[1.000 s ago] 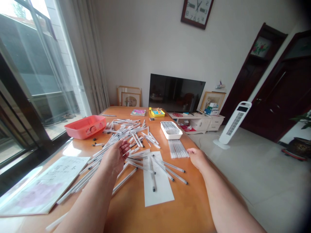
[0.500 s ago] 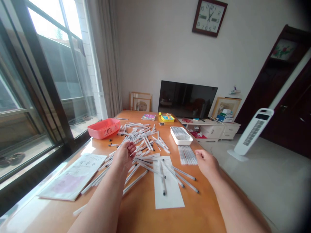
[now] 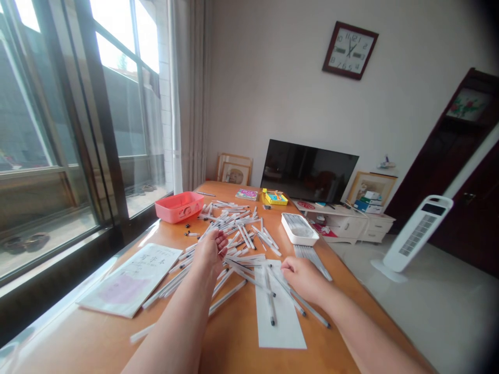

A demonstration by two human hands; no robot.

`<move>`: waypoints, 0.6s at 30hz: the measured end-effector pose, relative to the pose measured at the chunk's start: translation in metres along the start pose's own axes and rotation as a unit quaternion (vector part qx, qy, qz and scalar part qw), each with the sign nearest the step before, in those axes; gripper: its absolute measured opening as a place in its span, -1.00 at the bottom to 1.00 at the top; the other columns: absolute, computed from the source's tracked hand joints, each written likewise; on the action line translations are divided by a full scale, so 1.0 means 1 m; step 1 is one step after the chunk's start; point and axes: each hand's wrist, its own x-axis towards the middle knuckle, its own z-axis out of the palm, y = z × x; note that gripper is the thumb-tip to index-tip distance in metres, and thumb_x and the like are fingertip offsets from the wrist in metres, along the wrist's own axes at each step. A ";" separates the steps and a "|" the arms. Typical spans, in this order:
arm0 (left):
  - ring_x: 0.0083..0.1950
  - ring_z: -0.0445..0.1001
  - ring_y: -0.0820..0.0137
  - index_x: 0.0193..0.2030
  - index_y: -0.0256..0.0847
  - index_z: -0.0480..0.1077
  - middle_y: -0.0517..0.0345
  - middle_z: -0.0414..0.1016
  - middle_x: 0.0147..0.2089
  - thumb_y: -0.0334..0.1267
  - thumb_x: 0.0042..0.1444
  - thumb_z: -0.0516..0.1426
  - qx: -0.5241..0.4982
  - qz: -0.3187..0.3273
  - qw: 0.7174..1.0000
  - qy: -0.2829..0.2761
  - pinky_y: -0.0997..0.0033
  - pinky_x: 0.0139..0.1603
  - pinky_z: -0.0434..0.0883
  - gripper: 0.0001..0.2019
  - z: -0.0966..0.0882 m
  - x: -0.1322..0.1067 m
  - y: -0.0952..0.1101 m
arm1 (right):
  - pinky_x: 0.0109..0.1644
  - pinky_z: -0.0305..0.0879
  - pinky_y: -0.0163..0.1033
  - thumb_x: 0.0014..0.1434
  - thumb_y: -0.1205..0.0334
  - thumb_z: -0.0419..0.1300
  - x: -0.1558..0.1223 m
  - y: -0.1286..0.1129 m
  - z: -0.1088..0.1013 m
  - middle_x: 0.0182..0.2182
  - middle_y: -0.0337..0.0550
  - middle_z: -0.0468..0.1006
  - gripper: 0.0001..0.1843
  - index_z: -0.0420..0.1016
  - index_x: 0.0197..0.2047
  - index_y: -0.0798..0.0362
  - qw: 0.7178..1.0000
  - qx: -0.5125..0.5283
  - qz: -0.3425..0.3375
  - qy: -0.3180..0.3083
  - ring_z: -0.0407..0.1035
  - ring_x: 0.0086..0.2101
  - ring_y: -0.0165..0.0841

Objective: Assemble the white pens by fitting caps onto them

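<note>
My left hand [image 3: 211, 253] hovers over a heap of clear-barrelled pens [image 3: 230, 221], its fingers curled inward. Whatever it may hold is too small to make out. My right hand [image 3: 302, 278] is closed, with thumb and fingertips together, over the right side of a white paper sheet [image 3: 283, 332]. What lies in its fingers is hidden. Several pens with dark ends [image 3: 270, 301] lie across the sheet, some passing beneath my right hand. Beyond that hand, a neat row of clear pens [image 3: 314, 259] lies by a white tray [image 3: 307, 239] that holds more clear sticks.
A red plastic basket [image 3: 173, 212] stands at the left edge, with small black caps [image 3: 187, 234] near it. A writing booklet [image 3: 130, 280] lies at left front. Farther back are a yellow box [image 3: 276, 198] and a colourful booklet [image 3: 246, 194].
My right hand has moved left from beside the neat pen row to over the paper's pens. My left hand stays over the heap. The view has shifted slightly.
</note>
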 end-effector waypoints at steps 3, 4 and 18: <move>-0.50 0.44 0.54 -0.31 -0.26 0.43 0.11 0.52 -0.34 -0.23 0.11 0.16 -0.004 0.002 1.000 -0.006 0.58 -0.54 0.27 -0.87 -0.001 0.000 0.000 | -0.36 0.10 -0.36 0.06 0.27 0.21 0.033 -0.002 0.015 -0.46 -0.22 0.56 -0.92 0.51 -0.43 0.04 0.997 -0.016 0.080 0.013 0.38 -0.39 -0.37; -0.50 0.44 0.54 -0.31 -0.26 0.43 0.11 0.52 -0.33 -0.23 0.10 0.17 -0.004 0.002 1.000 -0.007 0.58 -0.53 0.27 -0.87 -0.001 0.000 0.000 | -0.37 0.10 -0.36 0.04 0.28 0.22 0.045 -0.003 0.020 -0.46 -0.22 0.56 -0.94 0.51 -0.43 0.04 0.996 -0.019 0.090 0.017 0.38 -0.39 -0.38; -0.46 0.44 0.54 -0.27 -0.25 0.44 0.08 0.53 -0.29 -0.21 0.11 0.16 0.003 -0.002 1.000 0.001 0.57 -0.49 0.26 -0.85 -0.002 0.000 0.000 | -0.37 0.28 -0.24 -0.02 0.19 0.36 0.132 -0.006 0.060 -0.45 0.00 0.60 -0.85 0.58 -0.34 0.03 0.979 -0.062 0.196 -0.005 0.52 -0.39 -0.17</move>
